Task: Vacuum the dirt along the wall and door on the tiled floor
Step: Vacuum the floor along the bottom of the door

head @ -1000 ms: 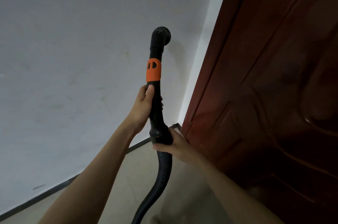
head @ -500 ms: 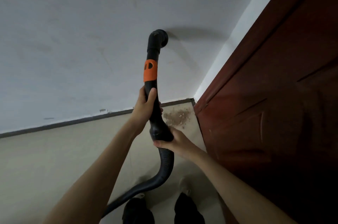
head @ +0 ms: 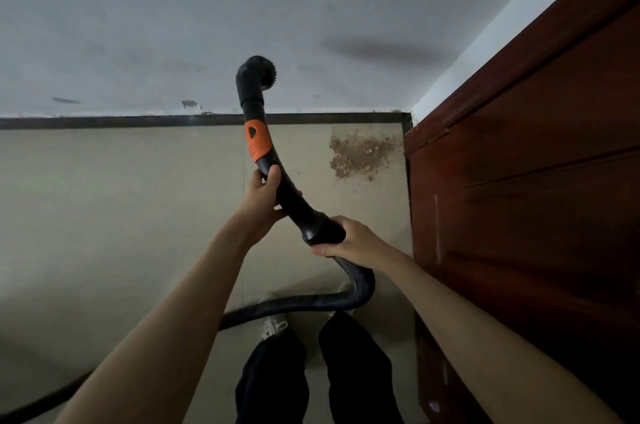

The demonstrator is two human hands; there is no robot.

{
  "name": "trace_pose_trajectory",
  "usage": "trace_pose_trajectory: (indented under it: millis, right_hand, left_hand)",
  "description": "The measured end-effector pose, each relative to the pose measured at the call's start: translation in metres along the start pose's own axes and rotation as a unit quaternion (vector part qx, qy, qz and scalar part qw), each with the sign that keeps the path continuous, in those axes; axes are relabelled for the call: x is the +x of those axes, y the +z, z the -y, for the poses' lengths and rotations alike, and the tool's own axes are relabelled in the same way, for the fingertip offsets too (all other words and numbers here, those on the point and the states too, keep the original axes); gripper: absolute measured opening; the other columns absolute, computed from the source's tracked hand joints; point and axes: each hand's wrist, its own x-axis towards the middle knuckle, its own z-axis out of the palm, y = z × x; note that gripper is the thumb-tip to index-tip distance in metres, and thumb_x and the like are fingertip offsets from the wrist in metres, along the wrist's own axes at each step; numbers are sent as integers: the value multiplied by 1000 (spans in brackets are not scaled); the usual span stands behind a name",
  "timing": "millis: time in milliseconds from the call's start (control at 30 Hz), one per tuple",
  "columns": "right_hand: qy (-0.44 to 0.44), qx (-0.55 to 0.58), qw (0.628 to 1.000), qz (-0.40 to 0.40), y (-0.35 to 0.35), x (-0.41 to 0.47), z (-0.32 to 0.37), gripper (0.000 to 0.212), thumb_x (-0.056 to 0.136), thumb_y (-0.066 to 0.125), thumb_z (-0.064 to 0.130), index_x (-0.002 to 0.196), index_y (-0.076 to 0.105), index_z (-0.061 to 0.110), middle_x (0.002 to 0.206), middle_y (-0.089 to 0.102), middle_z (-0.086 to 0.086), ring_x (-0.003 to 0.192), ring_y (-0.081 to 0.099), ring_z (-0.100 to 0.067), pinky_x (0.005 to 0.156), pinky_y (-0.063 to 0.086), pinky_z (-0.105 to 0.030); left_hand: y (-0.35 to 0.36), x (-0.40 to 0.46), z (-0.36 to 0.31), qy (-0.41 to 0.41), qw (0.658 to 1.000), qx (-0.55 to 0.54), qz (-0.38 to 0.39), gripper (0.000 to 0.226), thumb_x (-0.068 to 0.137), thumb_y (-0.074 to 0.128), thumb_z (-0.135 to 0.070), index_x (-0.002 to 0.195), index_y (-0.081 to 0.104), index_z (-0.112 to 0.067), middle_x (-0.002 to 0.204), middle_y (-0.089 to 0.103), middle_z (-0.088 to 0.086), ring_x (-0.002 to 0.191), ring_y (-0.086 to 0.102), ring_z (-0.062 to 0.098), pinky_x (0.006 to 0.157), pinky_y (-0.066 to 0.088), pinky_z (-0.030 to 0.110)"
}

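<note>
1. The left hand curls round the black wand, gripping it just below the orange collar, thumb up along the tube.
2. The right hand wraps round the wide black cuff where the wand meets the ribbed hose, fingers closed over the top of it.
3. The wand rises from the hands toward the wall, tilted slightly left; it is held in the air, clear of the floor.
4. At its top the round brush head bends to the right and shows in front of the wall, above the dark skirting. Whether it touches the wall cannot be told.
5. The dirt, a brown crumbly patch, lies on the floor in the corner, just below the skirting and just left of the door, to the right of the wand and well apart from the brush head.
6. The hose loops down from the right hand, curves left across the person's shoes and runs off toward the lower left.
7. The person's dark trouser legs stand beside the door.
</note>
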Motion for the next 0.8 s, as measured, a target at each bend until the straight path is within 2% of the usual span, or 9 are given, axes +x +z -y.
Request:
trace_pose_trajectory:
  millis: [67,200,300,467,600,700,800]
  right_hand:
    - [9,-4,1000,8,5,20,-16,48,81,77,43,117,52,25,103,58,13,96,57,-8,74,44,-21]
    - [14,-12,1000,9,14,59,-43,48,83,75,44,119,49,25,103,58,13,93,56,-3,71,44,-19]
    - [11,-25,1000,-10,15,92,-64,44,84,72,49,117,50,30,102,60,13,93,59,-6,70,45,-21]
    - [9,-85,996,-28,4,150,-100,43,83,70,53,115,50,32,107,60,8,100,60,-14,82,51,-31]
    - [19,-171,984,-49,-6,198,-133,48,80,70,56,110,52,22,99,64,0,88,64,-19,76,53,-37]
    - [16,-188,976,-104,-16,227,-165,44,78,68,54,104,55,22,91,63,2,80,64,-18,66,51,-34]
    - [10,-186,973,-135,-26,247,-195,39,78,68,54,100,55,24,89,62,2,79,63,-17,65,51,-33]
  left_hand:
    - [-10,22,21,-30,999,-20,-10,32,101,38,-29,127,37,-9,108,57,13,95,64,27,75,52,39]
    - [-31,69,61,-83,996,-31,-19,45,101,38,-31,136,33,-2,131,48,18,114,55,33,89,47,44]
    - [-43,107,90,-104,993,-41,-23,45,101,40,-29,135,35,1,134,46,20,111,54,33,89,46,42]
    - [-40,174,129,-128,990,-51,4,47,100,42,-30,133,34,2,131,47,20,98,57,30,83,48,39]
    - [-16,231,162,-131,988,-75,18,53,101,41,-28,139,28,6,140,40,22,113,53,36,83,47,39]
    - [1,270,188,-140,985,-93,28,51,101,42,-28,138,30,5,140,42,21,116,52,37,81,47,39]
    - [16,301,208,-138,986,-80,45,53,101,41,-29,141,29,4,141,41,20,119,51,36,82,47,39]
